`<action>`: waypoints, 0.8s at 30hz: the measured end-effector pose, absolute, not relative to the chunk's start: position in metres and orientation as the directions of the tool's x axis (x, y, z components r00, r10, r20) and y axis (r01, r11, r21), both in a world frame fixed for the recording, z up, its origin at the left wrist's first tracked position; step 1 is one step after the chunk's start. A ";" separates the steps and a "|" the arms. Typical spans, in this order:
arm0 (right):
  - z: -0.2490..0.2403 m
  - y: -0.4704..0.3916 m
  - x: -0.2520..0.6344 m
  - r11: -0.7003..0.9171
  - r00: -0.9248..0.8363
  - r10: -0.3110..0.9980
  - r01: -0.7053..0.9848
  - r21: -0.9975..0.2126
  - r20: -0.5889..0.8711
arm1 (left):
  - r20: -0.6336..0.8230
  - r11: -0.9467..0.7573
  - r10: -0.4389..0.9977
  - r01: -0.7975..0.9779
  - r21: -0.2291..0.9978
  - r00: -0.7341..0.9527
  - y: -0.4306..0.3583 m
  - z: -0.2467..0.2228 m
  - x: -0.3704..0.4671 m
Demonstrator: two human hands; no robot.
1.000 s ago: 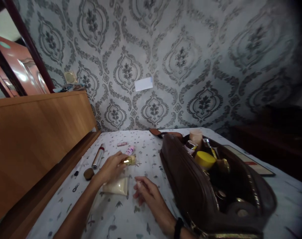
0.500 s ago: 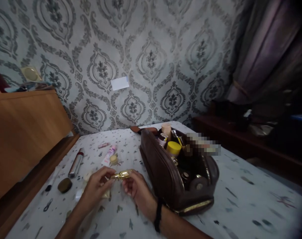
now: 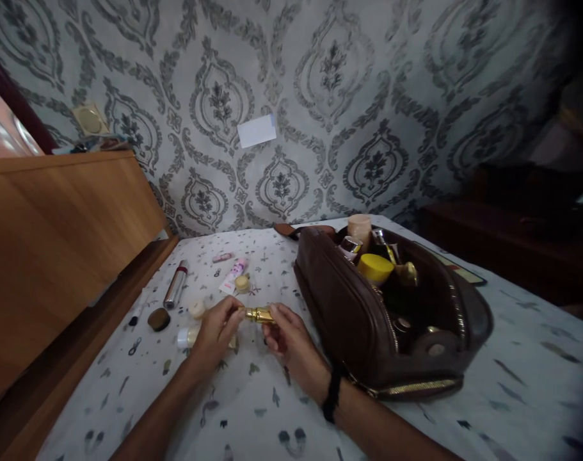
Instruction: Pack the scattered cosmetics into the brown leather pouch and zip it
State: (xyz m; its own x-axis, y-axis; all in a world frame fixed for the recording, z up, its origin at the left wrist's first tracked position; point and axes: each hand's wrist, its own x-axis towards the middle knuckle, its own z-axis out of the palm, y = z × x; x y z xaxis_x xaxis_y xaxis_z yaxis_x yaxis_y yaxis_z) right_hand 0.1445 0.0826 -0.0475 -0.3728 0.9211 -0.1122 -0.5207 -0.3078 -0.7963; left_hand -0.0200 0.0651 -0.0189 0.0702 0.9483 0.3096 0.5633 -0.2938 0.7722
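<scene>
Between my two hands is a small shiny gold tube [image 3: 259,314], its exact kind unclear, held level above the cloth. My left hand [image 3: 217,330] pinches its narrow left end. The wider right end is in the fingers of my right hand [image 3: 291,336], which has a black band at the wrist. Partly behind my left hand lies a cream tube with a white cap [image 3: 184,338]. To the right of my right hand stands an open brown toiletry bag [image 3: 339,320], holding a yellow-lidded jar [image 3: 375,268], a peach-capped container [image 3: 359,230] and other cosmetics.
On the patterned cloth [image 3: 253,410] lie a silver tube [image 3: 176,285], a dark round item [image 3: 159,319], a pink-and-white tube [image 3: 234,276] and small round pots [image 3: 242,283]. A wooden cabinet [image 3: 75,224] borders the left; a wallpapered wall stands behind.
The view has shifted, so the bag sits further right and larger in the picture. Both hands keep hold of the gold tube, with little other change.
</scene>
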 end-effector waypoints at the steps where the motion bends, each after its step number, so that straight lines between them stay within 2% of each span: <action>1: -0.047 0.082 0.144 -0.306 -0.368 0.923 -0.521 -0.797 -0.113 | 0.318 -0.286 0.947 0.591 0.754 0.051 0.065 -0.020 -0.019; 10: -0.049 0.084 0.144 -0.292 -0.356 0.929 -0.550 -0.782 -0.097 | 0.340 -0.252 0.940 0.673 0.696 0.000 0.062 -0.022 -0.020; 16: -0.049 0.086 0.144 -0.310 -0.351 0.930 -0.578 -0.755 -0.113 | 0.292 -0.306 0.950 0.514 0.801 0.111 0.063 -0.024 -0.017; 19: -0.048 0.085 0.144 -0.313 -0.356 0.928 -0.576 -0.755 -0.112 | 0.254 -0.267 0.963 0.444 0.855 0.089 0.063 -0.025 -0.016; 24: -0.048 0.085 0.144 -0.317 -0.356 0.927 -0.577 -0.753 -0.118 | 0.229 -0.215 0.973 0.446 0.869 0.023 0.065 -0.024 -0.015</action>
